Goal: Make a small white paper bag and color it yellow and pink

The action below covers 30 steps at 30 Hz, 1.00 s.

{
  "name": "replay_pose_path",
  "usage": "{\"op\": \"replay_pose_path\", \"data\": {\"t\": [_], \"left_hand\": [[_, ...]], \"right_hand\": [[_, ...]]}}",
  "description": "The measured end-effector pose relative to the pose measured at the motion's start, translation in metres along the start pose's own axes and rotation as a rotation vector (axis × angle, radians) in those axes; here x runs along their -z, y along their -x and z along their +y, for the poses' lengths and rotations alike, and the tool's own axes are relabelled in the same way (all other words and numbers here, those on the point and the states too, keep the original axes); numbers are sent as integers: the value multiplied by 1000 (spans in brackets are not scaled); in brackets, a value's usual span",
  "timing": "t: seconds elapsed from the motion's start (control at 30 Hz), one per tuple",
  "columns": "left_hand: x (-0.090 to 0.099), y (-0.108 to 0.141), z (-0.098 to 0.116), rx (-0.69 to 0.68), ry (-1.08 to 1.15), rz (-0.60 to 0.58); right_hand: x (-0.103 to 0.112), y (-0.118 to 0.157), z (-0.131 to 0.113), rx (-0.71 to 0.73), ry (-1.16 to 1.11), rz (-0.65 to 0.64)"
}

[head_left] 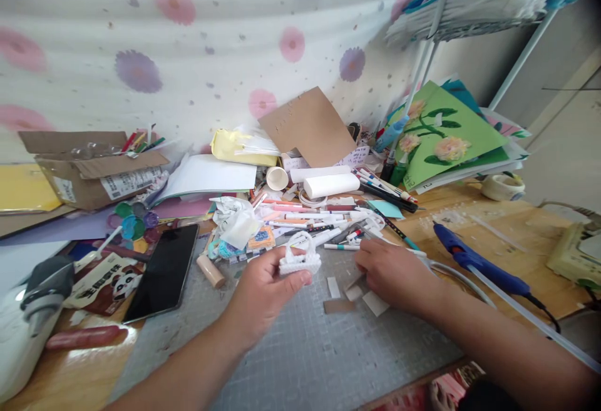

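Hands [277, 276] apart: left pinching white basket [300, 263], right palm-down.

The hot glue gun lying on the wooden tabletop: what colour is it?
The hot glue gun is blue, showing best in the head view.

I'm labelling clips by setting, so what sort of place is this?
Probably a home craft desk: a blue glue gun, a gray cutting mat and a green card with paper flowers suggest it.

Bare forearms [201, 361], bare hands [263, 289]
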<state>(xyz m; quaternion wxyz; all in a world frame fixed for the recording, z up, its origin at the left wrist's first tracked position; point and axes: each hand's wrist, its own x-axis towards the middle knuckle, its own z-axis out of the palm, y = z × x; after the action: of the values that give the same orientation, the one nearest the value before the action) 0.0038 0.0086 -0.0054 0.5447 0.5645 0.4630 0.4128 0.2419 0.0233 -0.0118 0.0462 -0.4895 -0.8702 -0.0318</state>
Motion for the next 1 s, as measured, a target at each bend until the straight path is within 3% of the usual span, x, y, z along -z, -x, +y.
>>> {"op": "replay_pose_path", "data": {"t": [0.13, 0.27, 0.33, 0.47, 1.0], "left_hand": [[-1, 2, 1, 23, 17, 2], [-2, 3, 2, 42, 59, -40], [-2, 4, 2, 32, 24, -59], [-4, 7, 2, 12, -37, -94], [-6, 9, 8, 21, -49, -124]], "right_hand": [[14, 5, 3, -41, -125, 130], [34, 20, -8, -88, -703, 568], [42, 28, -18, -84, -944, 708], [52, 35, -33, -23, -1145, 687], [54, 24, -35, -17, -904, 581]]}}
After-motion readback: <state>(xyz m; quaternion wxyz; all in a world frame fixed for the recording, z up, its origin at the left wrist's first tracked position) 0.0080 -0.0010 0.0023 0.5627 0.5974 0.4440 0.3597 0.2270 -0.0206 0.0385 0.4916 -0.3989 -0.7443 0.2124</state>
